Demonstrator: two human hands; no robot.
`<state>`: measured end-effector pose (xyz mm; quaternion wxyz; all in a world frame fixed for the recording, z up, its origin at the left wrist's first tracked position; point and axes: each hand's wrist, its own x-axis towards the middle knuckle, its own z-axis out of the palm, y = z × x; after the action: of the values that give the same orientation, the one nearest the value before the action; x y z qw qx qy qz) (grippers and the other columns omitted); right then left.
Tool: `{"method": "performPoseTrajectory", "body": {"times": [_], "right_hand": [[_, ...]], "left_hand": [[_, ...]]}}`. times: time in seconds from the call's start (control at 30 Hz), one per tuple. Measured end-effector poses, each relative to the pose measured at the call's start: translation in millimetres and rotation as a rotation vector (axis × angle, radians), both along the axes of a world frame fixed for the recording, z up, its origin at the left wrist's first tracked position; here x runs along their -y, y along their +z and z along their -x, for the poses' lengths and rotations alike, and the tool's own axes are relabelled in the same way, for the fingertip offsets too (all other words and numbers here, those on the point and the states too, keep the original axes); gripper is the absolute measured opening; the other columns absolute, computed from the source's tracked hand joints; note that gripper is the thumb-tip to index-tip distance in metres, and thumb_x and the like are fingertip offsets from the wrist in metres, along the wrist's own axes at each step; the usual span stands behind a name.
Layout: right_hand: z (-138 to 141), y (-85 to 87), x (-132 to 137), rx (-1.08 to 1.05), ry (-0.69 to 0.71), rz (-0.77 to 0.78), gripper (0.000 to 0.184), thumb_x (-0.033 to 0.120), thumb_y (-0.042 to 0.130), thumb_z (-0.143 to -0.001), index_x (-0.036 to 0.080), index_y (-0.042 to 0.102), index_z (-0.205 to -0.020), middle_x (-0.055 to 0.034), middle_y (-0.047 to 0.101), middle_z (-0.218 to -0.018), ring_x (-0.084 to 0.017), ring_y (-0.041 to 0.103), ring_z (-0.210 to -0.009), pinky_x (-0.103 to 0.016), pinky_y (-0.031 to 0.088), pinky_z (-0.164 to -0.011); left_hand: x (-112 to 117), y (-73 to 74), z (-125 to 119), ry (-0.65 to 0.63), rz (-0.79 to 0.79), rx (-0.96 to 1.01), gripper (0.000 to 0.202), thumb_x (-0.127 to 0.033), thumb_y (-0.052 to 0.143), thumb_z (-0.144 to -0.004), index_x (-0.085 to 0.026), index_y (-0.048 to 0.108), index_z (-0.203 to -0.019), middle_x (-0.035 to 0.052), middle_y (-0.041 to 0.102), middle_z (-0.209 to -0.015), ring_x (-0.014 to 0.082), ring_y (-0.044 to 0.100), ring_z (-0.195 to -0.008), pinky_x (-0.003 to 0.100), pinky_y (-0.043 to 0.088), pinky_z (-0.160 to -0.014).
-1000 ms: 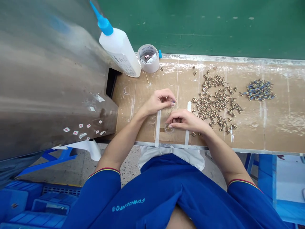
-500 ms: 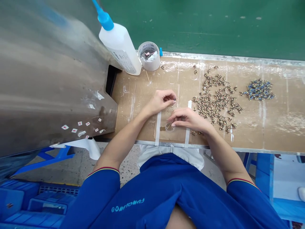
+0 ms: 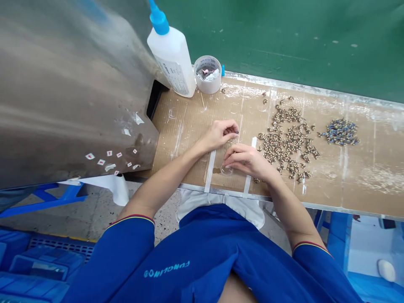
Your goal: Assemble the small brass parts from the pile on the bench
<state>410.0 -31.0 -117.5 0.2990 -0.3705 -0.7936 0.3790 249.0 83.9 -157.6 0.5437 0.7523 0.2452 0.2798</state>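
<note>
My left hand (image 3: 222, 134) is closed in a pinch on a small blue-tipped piece, mostly hidden by the fingertips. Just nearer my body, my right hand (image 3: 244, 159) is also closed in a pinch, its fingertips above a small clear round dish (image 3: 226, 171). A thin stick like a toothpick showed in that pinch a moment ago; now the fingers almost wholly hide it. Right of my hands spreads a loose heap of small brass-coloured pieces (image 3: 285, 139). Farther right sits a tighter pile of similar pieces with blue parts (image 3: 340, 132).
A white bottle with a blue nozzle (image 3: 173, 63) stands at the back left, beside a tape roll (image 3: 208, 86) holding scraps. A thin wooden stick (image 3: 202, 101) lies before them. The metal panel (image 3: 78, 92) bounds the left side. Cardboard (image 3: 362, 168) covers the bench.
My view has shifted and turned slightly. The right fingertips have risen a little from the clear dish. The left hand keeps its pinch.
</note>
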Motion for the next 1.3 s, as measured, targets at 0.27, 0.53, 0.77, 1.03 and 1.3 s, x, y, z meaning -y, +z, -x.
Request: {"method": "performPoseTrajectory", "body": {"times": [0.27, 0.53, 0.77, 1.03, 1.3], "right_hand": [[-4.3, 6.5, 4.3, 0.128, 0.009, -0.064, 0.027, 0.03, 0.056, -0.106, 0.022, 0.076, -0.09, -0.0065, 0.069, -0.092, -0.019, 0.063, -0.086, -0.033, 0.05, -0.077], [-4.4, 10.5, 2.5, -0.075, -0.071, 0.169, 0.025, 0.038, 0.063, -0.103, 0.021, 0.073, -0.088, -0.0052, 0.076, -0.09, -0.017, 0.071, -0.085, -0.032, 0.056, -0.081], [-23.1, 14.9, 3.9, -0.153, -0.565, 0.152, 0.032, 0.054, 0.071, -0.095, 0.023, 0.074, -0.087, -0.0039, 0.079, -0.083, -0.018, 0.073, -0.075, -0.032, 0.058, -0.072], [-19.9, -5.9, -2.0, -0.043, -0.918, -0.07, 0.04, 0.061, 0.064, -0.096, 0.022, 0.073, -0.089, -0.0047, 0.077, -0.083, -0.019, 0.073, -0.075, -0.034, 0.059, -0.072], [-20.8, -9.9, -3.7, -0.017, -0.912, -0.081, 0.039, 0.059, 0.064, -0.096, 0.022, 0.074, -0.089, -0.004, 0.077, -0.082, -0.017, 0.07, -0.071, -0.033, 0.057, -0.069]], "left_hand": [[2.4, 1.1, -1.5, 0.035, 0.001, -0.005, 0.005, -0.014, 0.067, -0.08, -0.014, 0.062, -0.08, -0.0013, 0.063, -0.074, 0.0088, 0.056, -0.066, 0.021, 0.048, -0.067], [8.6, 4.5, -2.0, 0.038, -0.012, -0.027, 0.005, -0.013, 0.065, -0.08, -0.015, 0.06, -0.079, -0.0017, 0.063, -0.073, 0.0091, 0.056, -0.066, 0.022, 0.048, -0.068], [14.1, 8.9, -3.2, 0.006, 0.003, -0.084, 0.007, -0.012, 0.067, -0.081, -0.015, 0.062, -0.078, -0.0017, 0.063, -0.069, 0.0099, 0.058, -0.065, 0.023, 0.048, -0.068], [13.4, 9.1, -4.0, 0.014, 0.029, -0.118, 0.009, -0.008, 0.069, -0.08, -0.014, 0.063, -0.078, -0.0014, 0.064, -0.069, 0.0102, 0.058, -0.065, 0.023, 0.048, -0.068], [13.3, 8.0, -4.2, 0.0, 0.022, -0.108, 0.011, -0.006, 0.069, -0.081, -0.014, 0.062, -0.078, -0.002, 0.064, -0.068, 0.0098, 0.058, -0.064, 0.023, 0.048, -0.067]]}}
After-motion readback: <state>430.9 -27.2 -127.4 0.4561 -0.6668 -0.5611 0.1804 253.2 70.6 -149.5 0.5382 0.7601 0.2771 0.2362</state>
